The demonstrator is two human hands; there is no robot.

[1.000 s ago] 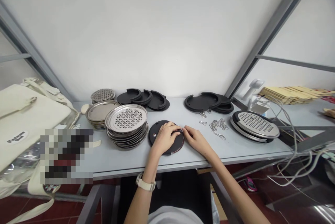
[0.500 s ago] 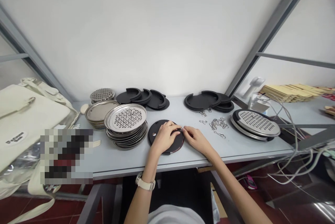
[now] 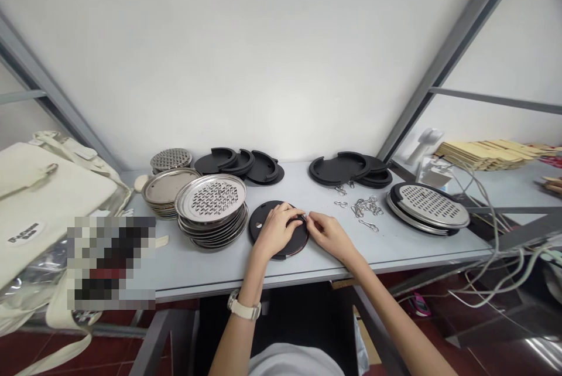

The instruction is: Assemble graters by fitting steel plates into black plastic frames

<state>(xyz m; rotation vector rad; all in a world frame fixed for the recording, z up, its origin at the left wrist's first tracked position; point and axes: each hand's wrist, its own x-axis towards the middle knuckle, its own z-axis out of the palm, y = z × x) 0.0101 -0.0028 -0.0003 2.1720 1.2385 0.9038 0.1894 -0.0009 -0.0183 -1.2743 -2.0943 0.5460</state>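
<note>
Part-covering black disc (image 3: 290, 244): left hand (image 3: 279, 228)

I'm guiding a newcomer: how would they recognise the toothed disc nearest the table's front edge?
On the grey table, beside the left hand, stands a metal stack. The toothed disc is its silver top; the smooth disc and the other toothed disc sit farther back.

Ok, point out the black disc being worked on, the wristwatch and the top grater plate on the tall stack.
Black disc (image 3: 295, 241): head view, bare lower right face.
Wristwatch (image 3: 244, 310): head view, pale strap.
Top grater plate (image 3: 216, 198): head view, middle of the perforated area.
</note>
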